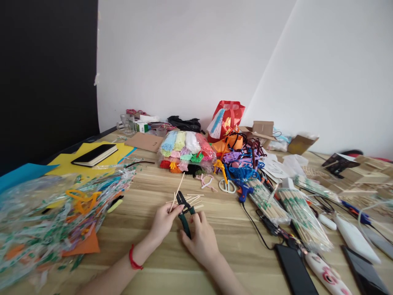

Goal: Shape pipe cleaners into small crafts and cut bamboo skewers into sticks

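My left hand [166, 219], with a red cord on its wrist, pinches a thin wooden stick [179, 187] that slants upward. Just to the right, my right hand [202, 237] grips dark green-handled pliers [183, 217], their black jaws pointing up and away from me, close beside the stick. The handles are spread apart. Several more wooden sticks [196, 200] lie on the table behind the pliers. Whether the jaws touch the held stick I cannot tell.
A bag of coloured pipe cleaners [184, 149] lies ahead. Plastic wrappers [70, 217] heap up at left. On the right are a blue glue gun [245, 190], bagged wooden sticks [302, 217], white-handled scissors [227, 186] and a black phone [294, 268].
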Demonstrator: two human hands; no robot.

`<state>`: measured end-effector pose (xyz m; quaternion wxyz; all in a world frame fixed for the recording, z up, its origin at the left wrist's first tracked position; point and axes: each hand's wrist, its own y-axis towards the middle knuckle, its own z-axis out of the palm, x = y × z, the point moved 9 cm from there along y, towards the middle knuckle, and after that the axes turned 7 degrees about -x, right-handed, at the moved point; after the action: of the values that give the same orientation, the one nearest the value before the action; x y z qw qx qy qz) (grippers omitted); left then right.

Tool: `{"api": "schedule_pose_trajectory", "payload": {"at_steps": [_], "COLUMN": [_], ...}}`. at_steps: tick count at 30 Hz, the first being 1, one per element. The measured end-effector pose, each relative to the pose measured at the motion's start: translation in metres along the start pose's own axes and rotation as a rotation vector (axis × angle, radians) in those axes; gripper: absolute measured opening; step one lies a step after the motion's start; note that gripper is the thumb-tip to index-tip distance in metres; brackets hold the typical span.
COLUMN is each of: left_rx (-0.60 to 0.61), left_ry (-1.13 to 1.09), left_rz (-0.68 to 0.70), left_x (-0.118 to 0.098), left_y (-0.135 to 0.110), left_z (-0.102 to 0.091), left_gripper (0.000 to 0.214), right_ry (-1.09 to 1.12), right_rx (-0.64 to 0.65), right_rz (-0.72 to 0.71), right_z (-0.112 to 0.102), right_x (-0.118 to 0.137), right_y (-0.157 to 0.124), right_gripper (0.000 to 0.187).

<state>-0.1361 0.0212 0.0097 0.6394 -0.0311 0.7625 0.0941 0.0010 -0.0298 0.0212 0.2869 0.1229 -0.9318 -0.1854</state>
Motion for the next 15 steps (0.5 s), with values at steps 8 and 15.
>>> {"api": "schedule_pose_trajectory", "payload": {"at_steps": [8, 15], "left_rx": [0.024, 0.013], "left_ry": [-0.018, 0.087], "left_rz": [-0.022, -0.001], "left_x": [0.007, 0.017], "left_y": [-0.003, 0.001], "left_z": [0.008, 0.008], "left_gripper": [0.038, 0.039], "right_ry": [-0.059, -0.059], "right_rx": [-0.072, 0.024], "right_rz": [0.026, 0.010], "right_z": [-0.001, 0.012], "right_x": [0.003, 0.005], "right_y": [-0.004, -0.006], "right_gripper": [0.022, 0.027]}}
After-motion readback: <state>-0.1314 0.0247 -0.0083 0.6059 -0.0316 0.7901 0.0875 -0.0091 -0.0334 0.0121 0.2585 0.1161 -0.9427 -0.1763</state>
